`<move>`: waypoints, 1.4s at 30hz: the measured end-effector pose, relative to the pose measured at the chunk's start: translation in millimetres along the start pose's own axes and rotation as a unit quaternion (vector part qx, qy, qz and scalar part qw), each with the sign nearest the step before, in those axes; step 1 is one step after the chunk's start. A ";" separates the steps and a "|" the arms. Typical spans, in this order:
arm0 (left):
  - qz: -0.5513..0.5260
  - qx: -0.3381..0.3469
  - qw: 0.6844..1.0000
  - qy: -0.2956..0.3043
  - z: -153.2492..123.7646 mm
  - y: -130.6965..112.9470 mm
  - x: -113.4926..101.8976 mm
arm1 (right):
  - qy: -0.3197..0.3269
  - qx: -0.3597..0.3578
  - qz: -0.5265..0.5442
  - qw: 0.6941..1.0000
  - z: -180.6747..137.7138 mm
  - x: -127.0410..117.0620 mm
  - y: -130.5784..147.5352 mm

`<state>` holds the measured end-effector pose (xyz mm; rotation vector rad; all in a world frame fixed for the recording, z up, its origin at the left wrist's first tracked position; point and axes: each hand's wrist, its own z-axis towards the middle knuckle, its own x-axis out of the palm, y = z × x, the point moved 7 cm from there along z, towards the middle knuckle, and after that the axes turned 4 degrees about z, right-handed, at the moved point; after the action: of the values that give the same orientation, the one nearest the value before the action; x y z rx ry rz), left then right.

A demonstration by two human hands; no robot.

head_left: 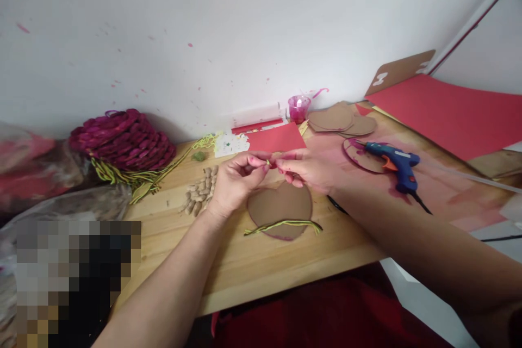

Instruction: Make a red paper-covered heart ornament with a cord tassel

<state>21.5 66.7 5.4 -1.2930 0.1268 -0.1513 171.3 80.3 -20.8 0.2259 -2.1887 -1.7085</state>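
Pinching a yellow-green scrap, my left hand faces my right hand, whose hold I can't tell.

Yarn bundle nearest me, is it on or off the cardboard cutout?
On: the yarn lies across the cutout, both ends past its edges.

Too small to name: tiny piece between left hand and right hand. Far rim of cardboard shape partly behind hands. Dark object mostly covered by right forearm. Red sheet cut off at right edge.
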 end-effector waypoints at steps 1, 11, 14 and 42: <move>-0.005 -0.005 1.000 -0.016 0.0 1.1 -2.1 | 0.013 0.012 0.017 1.000 -0.9 2.4 -1.9; -0.103 -0.036 0.992 -0.056 -2.0 16.9 -3.2 | 0.083 0.030 0.136 0.987 -7.2 23.7 -8.1; -0.108 -0.034 0.992 -0.055 -2.8 17.9 -2.1 | 0.087 0.039 0.168 0.981 -8.0 25.7 -8.0; -0.043 -0.036 0.998 -0.037 -2.2 17.9 -6.3 | 0.030 0.058 0.166 0.984 -10.2 25.1 -11.2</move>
<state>15.7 70.5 -12.4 -1.3749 0.0136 -0.1726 150.8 59.7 -25.0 -0.0577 -2.1406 -1.3781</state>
